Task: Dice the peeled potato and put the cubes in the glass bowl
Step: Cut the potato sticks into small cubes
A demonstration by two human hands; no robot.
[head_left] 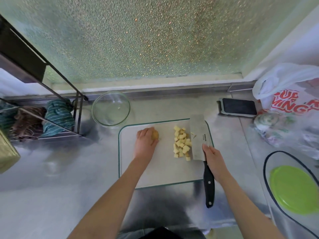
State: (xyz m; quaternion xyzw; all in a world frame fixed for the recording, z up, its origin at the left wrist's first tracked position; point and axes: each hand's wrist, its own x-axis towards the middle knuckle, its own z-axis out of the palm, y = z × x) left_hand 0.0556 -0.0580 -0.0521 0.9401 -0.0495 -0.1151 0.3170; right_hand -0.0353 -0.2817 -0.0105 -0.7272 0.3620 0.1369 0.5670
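Fingers of the left hand (145, 141) curled over the remaining potato piece (155, 135) on the left part of the white cutting board (160, 171); fingers of the right hand (213, 158) wrapped round the cleaver (198, 137) at the join of blade and black handle. Blade lying flat against the board's right edge — just beside a loose heap of potato cubes (182, 144). Well apart from the heap, beyond the board's far-left corner, the glass bowl (111, 109) on the steel counter (43, 195). Farther right, a phone (239, 106), a printed plastic bag (291, 100), a green lid (296, 188); left, a wire rack (57, 94) with striped cloths (57, 115).
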